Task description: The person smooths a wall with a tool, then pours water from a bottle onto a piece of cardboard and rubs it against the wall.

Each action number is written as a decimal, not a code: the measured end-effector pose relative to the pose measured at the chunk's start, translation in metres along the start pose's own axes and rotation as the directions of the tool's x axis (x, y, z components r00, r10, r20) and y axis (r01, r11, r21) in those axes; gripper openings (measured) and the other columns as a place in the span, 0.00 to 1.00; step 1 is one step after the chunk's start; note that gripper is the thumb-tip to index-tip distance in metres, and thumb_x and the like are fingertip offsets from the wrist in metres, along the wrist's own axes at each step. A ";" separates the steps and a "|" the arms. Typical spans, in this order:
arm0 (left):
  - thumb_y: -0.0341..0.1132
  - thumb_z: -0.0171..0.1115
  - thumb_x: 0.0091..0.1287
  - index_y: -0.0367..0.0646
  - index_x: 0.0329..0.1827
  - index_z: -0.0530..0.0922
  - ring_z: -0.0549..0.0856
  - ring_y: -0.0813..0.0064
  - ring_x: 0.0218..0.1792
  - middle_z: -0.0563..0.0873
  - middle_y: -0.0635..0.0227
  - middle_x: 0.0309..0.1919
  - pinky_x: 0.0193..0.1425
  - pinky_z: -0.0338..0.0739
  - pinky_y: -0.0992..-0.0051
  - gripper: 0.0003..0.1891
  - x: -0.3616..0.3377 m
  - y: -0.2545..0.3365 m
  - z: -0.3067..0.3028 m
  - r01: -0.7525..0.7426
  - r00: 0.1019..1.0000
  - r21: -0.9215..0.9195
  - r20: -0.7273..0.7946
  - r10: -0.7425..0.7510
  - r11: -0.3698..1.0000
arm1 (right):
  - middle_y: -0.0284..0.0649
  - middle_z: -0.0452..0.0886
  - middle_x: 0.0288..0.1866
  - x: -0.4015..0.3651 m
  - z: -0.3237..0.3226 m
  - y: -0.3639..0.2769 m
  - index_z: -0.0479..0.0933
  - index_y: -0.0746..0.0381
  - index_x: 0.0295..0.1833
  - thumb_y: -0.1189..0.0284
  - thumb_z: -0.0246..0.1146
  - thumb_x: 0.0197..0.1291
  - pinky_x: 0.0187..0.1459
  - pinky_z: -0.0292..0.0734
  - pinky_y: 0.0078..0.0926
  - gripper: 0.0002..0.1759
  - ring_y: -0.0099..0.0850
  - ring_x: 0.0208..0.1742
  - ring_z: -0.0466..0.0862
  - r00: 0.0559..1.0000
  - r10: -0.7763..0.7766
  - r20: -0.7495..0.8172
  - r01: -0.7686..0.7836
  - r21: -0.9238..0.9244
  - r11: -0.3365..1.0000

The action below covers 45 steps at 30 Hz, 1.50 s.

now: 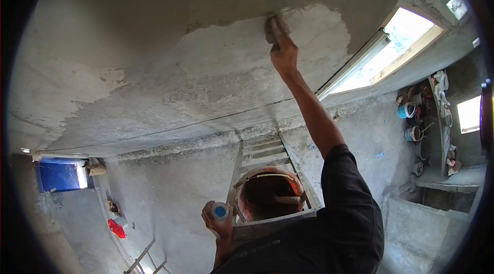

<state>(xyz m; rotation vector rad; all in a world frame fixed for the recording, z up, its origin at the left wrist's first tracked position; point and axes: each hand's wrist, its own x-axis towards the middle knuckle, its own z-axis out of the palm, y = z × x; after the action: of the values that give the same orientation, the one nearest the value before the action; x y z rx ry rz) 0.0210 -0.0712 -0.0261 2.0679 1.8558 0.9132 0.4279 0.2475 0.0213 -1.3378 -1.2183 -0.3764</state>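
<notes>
My right hand [284, 55] reaches up at arm's length against the plastered wall [221, 52]. Its fingers press a small dark sponge-like pad [269, 31] flat on the surface, by the border between damp darker plaster and a paler patch. Low in view, my left hand [221, 227] wraps round a small round container [220, 211] with a clear rim and blue in its middle. Just right of that hand, a reddish bucket [267, 217] rests at the top of a wooden ladder [265, 154]. A pale stick-like handle [287, 200] lies inside the bucket.
A bright window opening [406, 32] breaks the wall at upper right. Paint buckets [406, 110] and other vessels stand along the far right. A blue door [59, 175] is at far left, with a red object [117, 228] below it. Another ladder-like frame [146, 258] shows at bottom left.
</notes>
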 end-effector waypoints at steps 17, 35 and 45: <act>0.29 0.77 0.46 0.38 0.49 0.73 0.81 0.51 0.45 0.80 0.54 0.44 0.50 0.76 0.59 0.27 0.000 -0.003 0.003 0.019 0.999 0.007 -0.045 -0.018 1.000 | 0.43 0.80 0.59 -0.013 0.026 -0.057 0.75 0.61 0.63 0.90 0.53 0.51 0.55 0.77 0.26 0.32 0.33 0.60 0.80 0.967 0.253 -0.018 -0.227 0.382 0.896; 0.31 0.76 0.47 0.38 0.49 0.73 0.80 0.49 0.46 0.80 0.54 0.43 0.50 0.75 0.56 0.27 0.001 0.002 -0.002 0.041 0.999 -0.023 -0.018 -0.041 0.999 | 0.54 0.79 0.58 0.059 -0.006 -0.045 0.73 0.63 0.63 0.87 0.53 0.48 0.61 0.74 0.38 0.33 0.45 0.65 0.75 0.950 0.162 -0.267 -0.119 0.171 0.978; 0.30 0.76 0.47 0.38 0.49 0.73 0.80 0.49 0.45 0.80 0.54 0.43 0.50 0.75 0.56 0.27 0.001 0.002 0.000 0.029 0.999 -0.021 -0.023 -0.030 0.999 | 0.38 0.71 0.68 -0.009 0.042 -0.002 0.75 0.51 0.64 0.93 0.53 0.38 0.57 0.78 0.32 0.43 0.41 0.69 0.71 0.881 -0.304 0.362 0.319 0.021 0.948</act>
<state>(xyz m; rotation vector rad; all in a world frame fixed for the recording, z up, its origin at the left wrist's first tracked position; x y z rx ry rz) 0.0225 -0.0700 -0.0251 2.0211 1.8752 0.9488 0.4044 0.2799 0.0056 -1.2787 -1.7555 -0.3929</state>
